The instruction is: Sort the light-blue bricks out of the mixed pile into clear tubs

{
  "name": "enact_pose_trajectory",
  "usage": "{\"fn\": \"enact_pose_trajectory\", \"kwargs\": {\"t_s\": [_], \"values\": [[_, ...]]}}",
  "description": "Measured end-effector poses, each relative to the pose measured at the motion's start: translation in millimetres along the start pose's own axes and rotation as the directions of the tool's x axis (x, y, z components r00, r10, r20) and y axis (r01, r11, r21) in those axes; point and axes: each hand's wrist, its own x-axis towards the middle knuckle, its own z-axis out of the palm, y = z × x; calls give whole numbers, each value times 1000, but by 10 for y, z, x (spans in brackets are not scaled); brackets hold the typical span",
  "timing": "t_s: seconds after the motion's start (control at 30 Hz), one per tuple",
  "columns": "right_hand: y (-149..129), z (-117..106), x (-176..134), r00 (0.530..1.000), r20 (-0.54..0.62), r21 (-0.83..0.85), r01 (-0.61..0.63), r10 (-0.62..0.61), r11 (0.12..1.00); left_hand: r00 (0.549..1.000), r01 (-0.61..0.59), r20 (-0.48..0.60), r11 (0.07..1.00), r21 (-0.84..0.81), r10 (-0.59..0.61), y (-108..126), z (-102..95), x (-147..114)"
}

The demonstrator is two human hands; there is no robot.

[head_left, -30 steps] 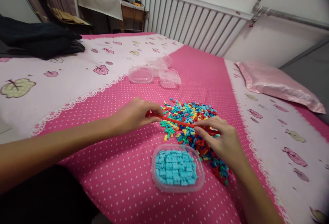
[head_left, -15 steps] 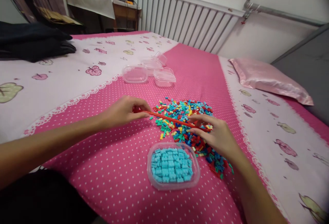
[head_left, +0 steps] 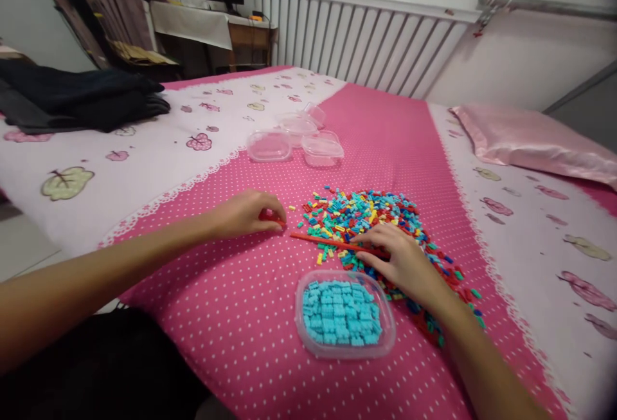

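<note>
A long, thin red stick [head_left: 318, 239], seemingly toy bricks joined in a row, runs leftward from my right hand [head_left: 400, 259], whose thumb and fingers pinch it. Its left end lies free, a short gap from my left hand [head_left: 245, 214]. Curled fingers of that hand close on a red brick piece [head_left: 272, 218], mostly hidden in the grip. Under and behind my right hand spreads a heap of small mixed-colour toy bricks [head_left: 357, 211]. Nearer to me sits a clear plastic tub [head_left: 304, 336] filled with light-blue bricks [head_left: 340, 314].
Several clear plastic containers [head_left: 270, 146] stand farther back on the pink dotted bedspread [head_left: 216, 291]. Dark folded clothes [head_left: 87, 95] lie at the far left, a pink pillow [head_left: 535, 140] at the far right. A white radiator [head_left: 357, 37] lines the wall.
Earlier the red stick reached from one hand to the other; now its left end is apart from my left hand, which keeps a red piece. The whole view has shifted slightly.
</note>
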Motion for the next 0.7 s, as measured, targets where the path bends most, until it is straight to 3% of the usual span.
{"fn": "enact_pose_trajectory", "kwargs": {"t_s": [0.23,0.7], "values": [[6,74,-10,999,-36,34,-16,18,999,1000,-22,-7,1000,7,23,31,145,-16],[20,52,-14,994,-90,129,-51,63,990,999,-42,-33,997,-58,40,95,176,-20]]}}
